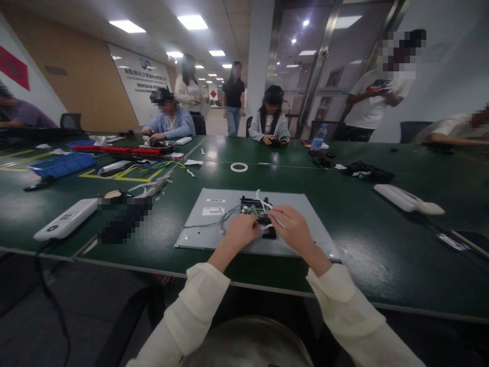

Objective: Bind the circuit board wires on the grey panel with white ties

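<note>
A flat silver-grey panel (pixel 208 234) lies on the table in front of me, with labels on its upper left. A small green circuit board (pixel 249 209) sits in a black bracket near its middle. My left hand (pixel 241 230) is closed at the board's lower edge; what its fingertips grip is hidden. Opposite it, my right hand (pixel 291 225) pinches a white flat cable (pixel 262 201) by the board's right side. Thin grey-blue wires (pixel 224 218) curve leftward from the board over the panel. Under my right fingers a black piece (pixel 269 233) shows on the panel.
On the green table (pixel 385 255) lie a white tape roll (pixel 239 167), a white power strip (pixel 66 219), another white device (pixel 397 198), a blue tray (pixel 63 164), loose wires and a bottle (pixel 319 136). Several people sit or stand beyond. The table's front edge runs below my wrists.
</note>
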